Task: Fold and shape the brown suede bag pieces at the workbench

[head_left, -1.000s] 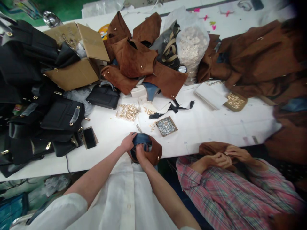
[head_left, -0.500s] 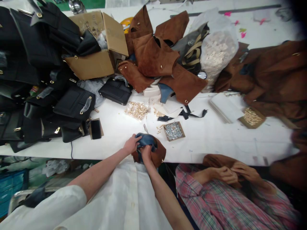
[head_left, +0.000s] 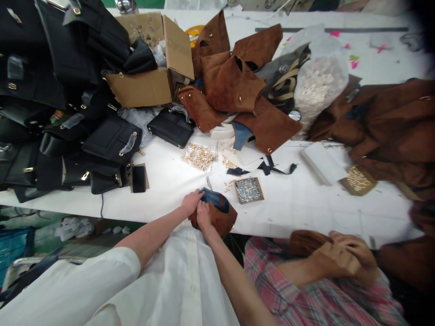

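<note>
At the near edge of the white worktable [head_left: 299,208], the person's left hand [head_left: 191,202] and right hand [head_left: 204,213] sit close together, side by side. Both are clamped on the rim of a small brown suede pouch [head_left: 222,221] with a blue lining [head_left: 215,199], which rests on the table edge against the person's white shirt.

To the right, a co-worker in a plaid shirt [head_left: 272,276] holds another brown piece in both hands (kept close together).

Just beyond the pouch lie a shallow tray of silver studs [head_left: 249,190], scattered gold rivets [head_left: 199,156] and a dark phone [head_left: 138,178].

Farther back, black handbags [head_left: 108,142] are heaped on the left beside an open cardboard box [head_left: 142,88]. Brown suede panels [head_left: 234,86] are piled in the middle, and a clear bag of pale fittings [head_left: 317,86] stands to their right.
</note>
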Action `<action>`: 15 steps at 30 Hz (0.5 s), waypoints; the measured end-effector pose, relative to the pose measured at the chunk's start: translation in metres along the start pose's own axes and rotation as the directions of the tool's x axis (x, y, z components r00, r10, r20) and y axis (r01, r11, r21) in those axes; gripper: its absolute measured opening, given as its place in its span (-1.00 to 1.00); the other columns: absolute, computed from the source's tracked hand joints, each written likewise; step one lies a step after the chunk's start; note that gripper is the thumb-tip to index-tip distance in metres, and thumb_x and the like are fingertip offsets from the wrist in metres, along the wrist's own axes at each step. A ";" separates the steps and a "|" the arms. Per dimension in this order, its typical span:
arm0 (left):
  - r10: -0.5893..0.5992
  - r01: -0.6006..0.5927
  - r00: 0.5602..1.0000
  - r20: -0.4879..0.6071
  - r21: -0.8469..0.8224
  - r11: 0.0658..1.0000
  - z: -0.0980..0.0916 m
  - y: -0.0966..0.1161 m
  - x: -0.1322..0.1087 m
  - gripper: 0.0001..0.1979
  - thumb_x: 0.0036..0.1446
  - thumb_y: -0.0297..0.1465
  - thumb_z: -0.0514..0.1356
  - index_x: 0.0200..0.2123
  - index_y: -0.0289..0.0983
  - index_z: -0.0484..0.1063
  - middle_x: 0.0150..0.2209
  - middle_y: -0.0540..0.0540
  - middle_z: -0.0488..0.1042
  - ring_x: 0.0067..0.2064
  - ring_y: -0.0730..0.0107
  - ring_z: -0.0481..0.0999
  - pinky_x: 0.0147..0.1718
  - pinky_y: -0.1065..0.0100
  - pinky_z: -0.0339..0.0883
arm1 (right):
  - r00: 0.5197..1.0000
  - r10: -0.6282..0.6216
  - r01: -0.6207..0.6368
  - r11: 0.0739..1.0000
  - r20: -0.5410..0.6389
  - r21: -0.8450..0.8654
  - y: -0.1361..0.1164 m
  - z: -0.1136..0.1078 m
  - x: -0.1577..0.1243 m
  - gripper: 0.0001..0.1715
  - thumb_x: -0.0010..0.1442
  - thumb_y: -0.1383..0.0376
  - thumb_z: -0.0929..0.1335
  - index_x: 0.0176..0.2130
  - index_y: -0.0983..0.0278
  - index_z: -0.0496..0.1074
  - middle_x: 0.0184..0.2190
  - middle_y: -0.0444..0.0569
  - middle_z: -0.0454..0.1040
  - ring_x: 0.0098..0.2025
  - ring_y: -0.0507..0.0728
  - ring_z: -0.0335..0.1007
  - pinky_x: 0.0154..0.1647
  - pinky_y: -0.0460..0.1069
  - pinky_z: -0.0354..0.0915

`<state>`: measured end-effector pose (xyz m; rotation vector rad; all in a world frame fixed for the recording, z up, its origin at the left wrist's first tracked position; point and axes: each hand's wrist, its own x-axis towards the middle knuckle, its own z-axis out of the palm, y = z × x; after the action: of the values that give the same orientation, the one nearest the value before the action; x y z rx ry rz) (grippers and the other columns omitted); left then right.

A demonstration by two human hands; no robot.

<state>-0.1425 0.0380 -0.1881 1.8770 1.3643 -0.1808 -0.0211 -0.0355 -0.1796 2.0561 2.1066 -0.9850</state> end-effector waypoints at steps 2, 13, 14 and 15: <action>0.009 -0.010 1.000 -0.014 -0.068 0.998 -0.001 -0.005 -0.001 -0.46 0.47 -0.43 0.09 0.45 -0.13 0.43 0.24 -0.27 0.47 0.09 0.01 0.63 0.18 0.06 0.57 | 0.999 -0.041 0.040 0.999 -0.026 -0.022 -0.002 -0.005 0.001 -0.43 0.46 0.50 0.11 0.21 0.33 0.53 0.15 0.32 0.61 0.23 0.40 0.47 0.46 0.29 0.26; 0.066 -0.081 0.997 -0.049 -0.441 0.894 0.000 -0.021 -0.053 0.02 0.21 -0.45 0.25 0.66 -0.21 -0.11 0.54 -0.34 0.34 0.47 -0.12 0.46 0.45 -0.13 0.42 | 0.939 -0.220 0.186 0.971 -0.264 -0.151 -0.007 -0.016 0.014 -0.16 0.49 0.50 0.12 0.64 0.21 0.05 0.73 0.14 -0.09 0.77 0.38 -0.34 0.74 0.46 -0.23; 0.058 -0.069 0.998 -0.037 -0.456 0.887 0.003 -0.019 -0.059 0.05 0.16 -0.47 0.25 0.66 -0.22 -0.10 0.51 -0.36 0.39 0.44 -0.15 0.49 0.41 -0.15 0.46 | 0.940 -0.240 0.210 0.967 -0.244 -0.144 -0.007 -0.019 0.017 -0.11 0.48 0.51 0.11 0.67 0.20 -0.04 0.73 0.13 -0.09 0.77 0.37 -0.36 0.74 0.46 -0.25; 0.052 -0.057 0.998 -0.024 -0.469 0.881 0.006 -0.018 -0.065 0.06 0.11 -0.49 0.25 0.65 -0.24 -0.05 0.47 -0.36 0.44 0.40 -0.19 0.53 0.38 -0.16 0.48 | 0.937 -0.276 0.251 0.958 -0.215 -0.138 -0.006 -0.024 0.021 -0.09 0.48 0.50 0.11 0.68 0.19 -0.10 0.72 0.11 -0.05 0.76 0.36 -0.34 0.74 0.44 -0.26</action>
<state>-0.1823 -0.0118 -0.1666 1.5022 1.2261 0.1791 -0.0197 -0.0056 -0.1676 1.9563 2.5445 -0.6566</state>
